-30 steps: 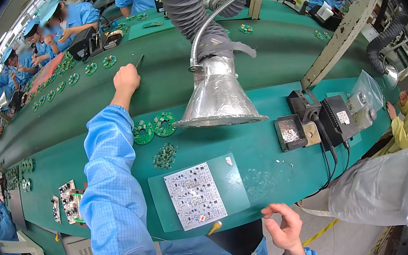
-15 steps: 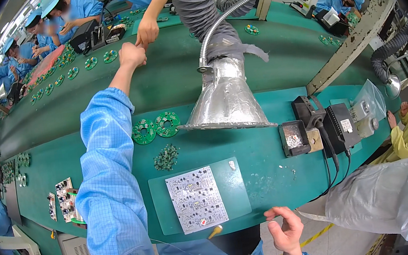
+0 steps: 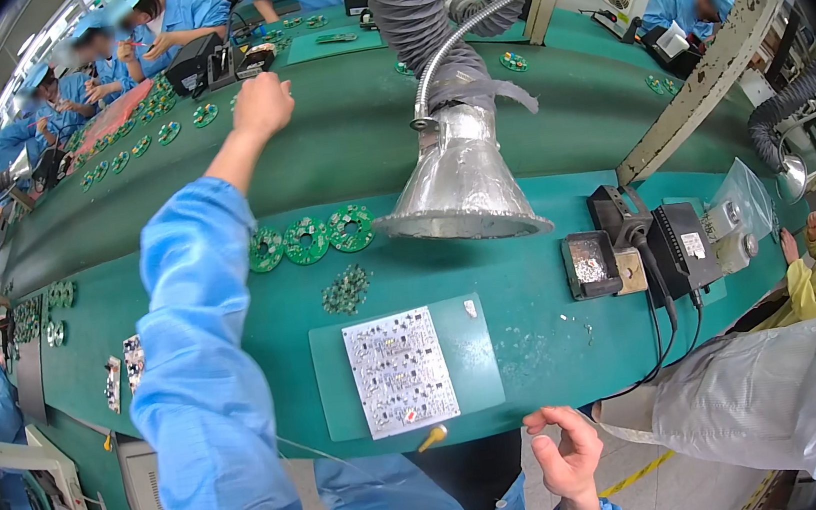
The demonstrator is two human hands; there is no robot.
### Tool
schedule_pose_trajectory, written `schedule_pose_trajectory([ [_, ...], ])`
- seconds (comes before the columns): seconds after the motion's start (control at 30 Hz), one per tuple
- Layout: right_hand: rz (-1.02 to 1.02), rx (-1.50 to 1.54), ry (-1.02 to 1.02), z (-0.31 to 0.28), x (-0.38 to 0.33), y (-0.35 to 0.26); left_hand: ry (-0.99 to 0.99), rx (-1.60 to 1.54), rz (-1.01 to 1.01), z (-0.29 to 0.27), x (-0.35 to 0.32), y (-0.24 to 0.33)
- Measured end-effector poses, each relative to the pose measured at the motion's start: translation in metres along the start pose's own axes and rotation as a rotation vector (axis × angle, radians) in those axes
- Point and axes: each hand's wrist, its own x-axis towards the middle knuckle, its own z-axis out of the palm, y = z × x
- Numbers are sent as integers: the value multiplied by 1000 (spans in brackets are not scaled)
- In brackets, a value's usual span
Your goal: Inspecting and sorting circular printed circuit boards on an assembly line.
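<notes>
My left hand (image 3: 262,105) reaches out over the green conveyor belt (image 3: 354,130), its fingers curled. Whatever it holds, if anything, is hidden. Beside it on the belt lies a round green circuit board (image 3: 205,115). My right hand (image 3: 567,453) hovers at the bench's front edge, fingers bent and thumb apart, with nothing in it. To its left a white circuit board panel (image 3: 400,372) rests on a green mat (image 3: 477,378). Behind the panel sits a pile of small green parts (image 3: 345,290), with ring-shaped green circuit boards (image 3: 352,228) beyond.
A foil-covered fume hood (image 3: 460,179) hangs over the bench on a grey duct. A soldering iron stand (image 3: 617,216), a black box unit (image 3: 685,254) and a solder tray (image 3: 590,264) stand right. A yellow clip (image 3: 433,437) lies at the front edge. Co-workers sit across.
A co-worker's hand that met my left hand over the belt has withdrawn. My left arm has shifted slightly left, and the view has tilted. My right hand looks much the same.
</notes>
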Motion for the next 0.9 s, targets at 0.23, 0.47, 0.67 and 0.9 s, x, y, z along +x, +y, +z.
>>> schedule_pose_trajectory([
  [0.23,-78,87,-96,13,-1,-15,-388,-152,538,-221,-130,61],
  [0.47,-63,191,-183,40,-9,-4,-446,19,443,-230,-266,-18],
  [0.67,-30,212,-210,46,-16,-1,-741,-4,204,-199,-195,-74],
  [0.9,4,168,-219,44,-16,12,-1113,339,189,-158,-187,-70],
])
